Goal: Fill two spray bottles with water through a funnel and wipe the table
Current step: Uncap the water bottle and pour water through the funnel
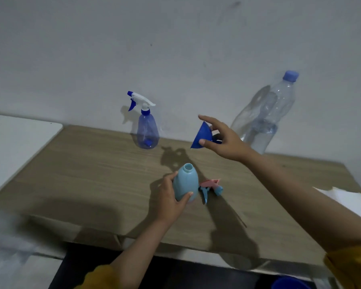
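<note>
Near the middle of the wooden table (pixel 92 163), the left hand (pixel 171 197) grips the open pale-blue plastic spray bottle (pixel 186 182), steadying it. Farther right, the right hand (pixel 223 140) pinches the blue plastic funnel (pixel 202 135), probably to place it in that neck.

The light blue bottle (pixel 185 183) stands open-necked on the wooden table (pixel 92 174), and the left hand (pixel 171 197) grips it from its left side. Just to its right lies a pink and blue trigger sprayer head (pixel 212 188). Beyond it and to the right, the right hand (pixel 223 138) pinches a dark blue funnel (pixel 201 136) in the air. Farther behind it, against the wall, stand a clear blue spray bottle (pixel 147 132) and, well to the right, a large capped water bottle (pixel 267 115).
</note>
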